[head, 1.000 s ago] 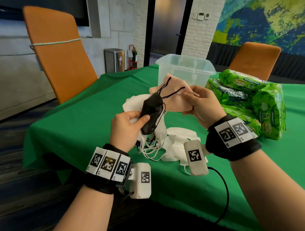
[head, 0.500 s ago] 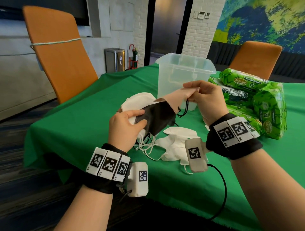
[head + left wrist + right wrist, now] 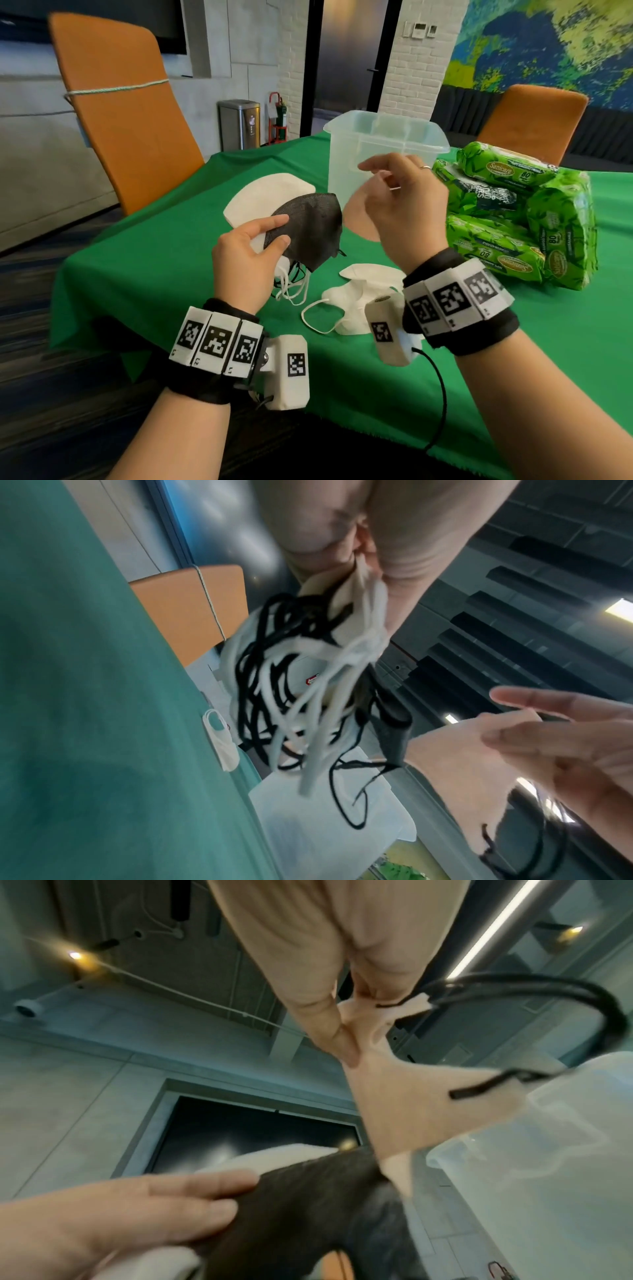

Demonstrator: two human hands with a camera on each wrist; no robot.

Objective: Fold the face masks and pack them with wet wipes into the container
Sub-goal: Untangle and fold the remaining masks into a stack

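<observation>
My left hand (image 3: 270, 231) grips a bundle of masks above the table: a black mask (image 3: 308, 229) on top and a white mask (image 3: 263, 195) behind it. Their black and white ear loops (image 3: 291, 696) dangle in a tangle below. My right hand (image 3: 383, 174) pinches one end of a beige mask (image 3: 356, 219) with black ear loops (image 3: 548, 988), held just in front of the clear container (image 3: 383, 137). The beige mask (image 3: 411, 1096) hangs apart from the black mask (image 3: 308, 1204). Green wet wipes packs (image 3: 513, 219) are stacked to the right of the container.
Two white masks (image 3: 359, 294) lie on the green tablecloth (image 3: 154, 274) below my right wrist. An orange chair (image 3: 120, 113) stands at the table's left, another orange chair (image 3: 534, 120) behind the wipes. The near table edge is under my forearms.
My right hand pulled the beige mask free of the black one and lifted it right, toward the container. The black mask in my left hand opened out flat and turned.
</observation>
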